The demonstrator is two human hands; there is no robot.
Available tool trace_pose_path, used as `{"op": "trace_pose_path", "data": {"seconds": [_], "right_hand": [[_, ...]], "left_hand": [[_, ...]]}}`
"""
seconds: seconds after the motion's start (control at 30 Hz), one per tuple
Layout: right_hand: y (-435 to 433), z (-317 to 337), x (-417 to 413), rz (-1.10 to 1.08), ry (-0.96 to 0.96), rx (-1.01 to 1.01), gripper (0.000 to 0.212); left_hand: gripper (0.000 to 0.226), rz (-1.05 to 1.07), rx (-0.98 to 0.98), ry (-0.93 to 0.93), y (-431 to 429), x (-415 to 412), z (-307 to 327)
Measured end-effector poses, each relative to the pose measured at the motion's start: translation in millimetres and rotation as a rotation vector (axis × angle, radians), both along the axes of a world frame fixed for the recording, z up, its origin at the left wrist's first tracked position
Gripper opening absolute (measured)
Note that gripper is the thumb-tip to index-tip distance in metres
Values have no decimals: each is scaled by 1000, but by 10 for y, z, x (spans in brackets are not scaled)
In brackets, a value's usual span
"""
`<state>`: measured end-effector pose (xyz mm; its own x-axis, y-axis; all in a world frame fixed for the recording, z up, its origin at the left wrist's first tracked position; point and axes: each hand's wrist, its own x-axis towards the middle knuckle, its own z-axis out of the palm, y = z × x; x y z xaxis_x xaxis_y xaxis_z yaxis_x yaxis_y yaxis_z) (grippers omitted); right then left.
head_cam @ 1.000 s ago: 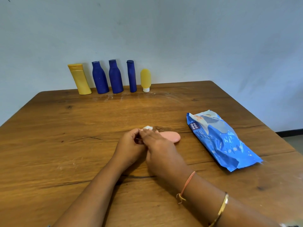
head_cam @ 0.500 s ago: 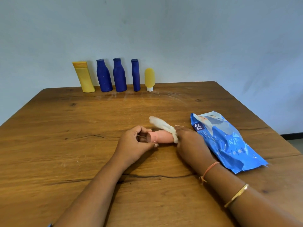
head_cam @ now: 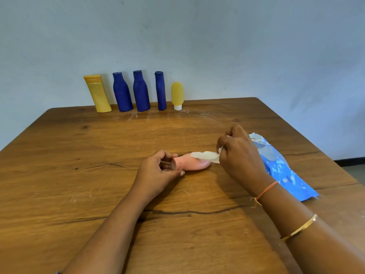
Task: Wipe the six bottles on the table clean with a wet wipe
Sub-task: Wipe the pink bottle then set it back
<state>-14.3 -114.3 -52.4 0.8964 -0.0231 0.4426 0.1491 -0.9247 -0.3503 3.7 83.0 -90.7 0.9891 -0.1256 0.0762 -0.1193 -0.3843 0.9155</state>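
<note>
My left hand (head_cam: 158, 171) curls round the cap end of the pink bottle (head_cam: 192, 165), thumb over the top and fingertips tucked underneath. My right hand (head_cam: 239, 155) sits just to its right and a little farther out, with its back turned towards me and its fingers bent. Thumb and forefinger pinch one end of the wet wipe (head_cam: 205, 156). Both forearms are bare and reach forward, the left from below, the right slanting in from my right side.
</note>
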Motion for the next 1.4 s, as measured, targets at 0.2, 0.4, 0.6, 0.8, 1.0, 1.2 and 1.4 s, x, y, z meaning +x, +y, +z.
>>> {"op": "trace_pose_path", "data": {"seconds": [0.2, 0.4, 0.6, 0.8, 1.0, 1.2, 1.4], "right_hand": [[144, -14, 110, 140, 183, 4, 27], [264, -93, 215, 115, 373, 87, 46], [280, -208, 59, 90, 127, -73, 26], [380, -247, -46, 241, 236, 26, 40], [619, -261, -144, 384, 256, 66, 58], [444, -243, -132, 395, 287, -80, 58], [233, -238, -5, 145, 352, -68, 52]], "left_hand": [[35, -63, -34, 5, -48, -43, 24], [34, -105, -42, -19, -53, -57, 22], [34, -88, -30, -30, -56, -43, 17], [32, -76, -15, -49, -53, -35, -18], [12, -41, 5, -79, -59, -35, -41], [23, -28, -19, -43, -33, -32, -44], [32, -22, 35, -59, -39, -17, -33]]}}
